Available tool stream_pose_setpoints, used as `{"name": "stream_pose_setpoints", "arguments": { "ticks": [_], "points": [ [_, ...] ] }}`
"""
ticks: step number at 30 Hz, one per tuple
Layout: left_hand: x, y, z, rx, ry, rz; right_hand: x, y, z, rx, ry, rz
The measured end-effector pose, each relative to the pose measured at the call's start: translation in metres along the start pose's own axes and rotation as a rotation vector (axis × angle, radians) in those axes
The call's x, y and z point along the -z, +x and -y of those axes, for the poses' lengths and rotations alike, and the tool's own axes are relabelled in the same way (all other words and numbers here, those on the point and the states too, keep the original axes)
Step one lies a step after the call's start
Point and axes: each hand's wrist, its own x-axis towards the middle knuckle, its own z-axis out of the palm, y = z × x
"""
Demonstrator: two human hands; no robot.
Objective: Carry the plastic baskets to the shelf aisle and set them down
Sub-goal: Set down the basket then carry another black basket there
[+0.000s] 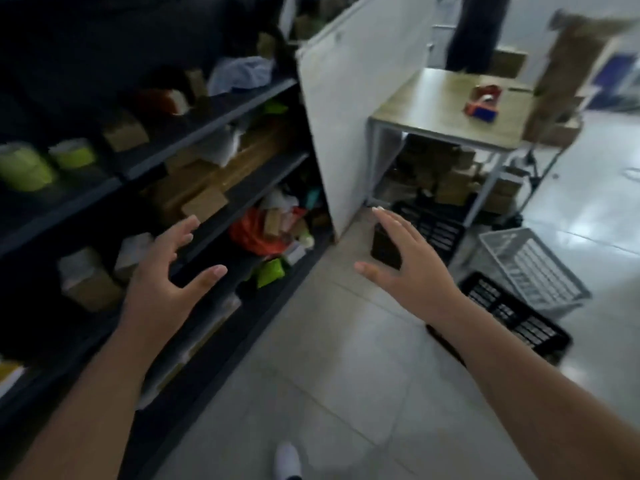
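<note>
Left hand [166,271] outstretched, grip wide and empty, right hand [412,261] likewise, baskets [530,268] on floor

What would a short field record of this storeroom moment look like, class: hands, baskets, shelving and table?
left hand: open, empty, in front of the dark shelving
right hand: open, empty, reaching toward the baskets
black baskets: on the floor, right of the aisle
white basket: tilted, resting against the black baskets
table: wooden top, tape dispenser on it
</note>
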Motion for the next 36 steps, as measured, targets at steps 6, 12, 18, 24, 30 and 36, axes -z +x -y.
{"name": "stream_pose_setpoints", "arguments": {
  "ticks": [6,12,18,24,30,36],
  "points": [
    [-0.12,0.135,0.004,-0.122,-0.153,0.231,0.039,0.03,-0.09,-0.238,-0.141,-0.173],
    [-0.212,0.252,0.004,-0.142,-0.283,0.368,0.064,0.073,-0.156,-0.45,-0.224,-0.395],
    [-0.313,0.34,-0.003,-0.136,-0.293,0.489,0.084,0.12,-0.228,-0.577,-0.179,-0.49],
    [-0.423,0.421,-0.006,-0.093,-0.269,0.522,0.107,0.185,-0.331,-0.645,-0.122,-0.531],
    [-0.512,0.489,0.009,0.062,-0.245,0.553,0.116,0.252,-0.43,-0.794,-0.019,-0.479],
    [-0.611,0.564,0.057,0.205,-0.194,0.599,0.105,0.321,-0.533,-0.901,0.0,-0.487]
  ]
}}
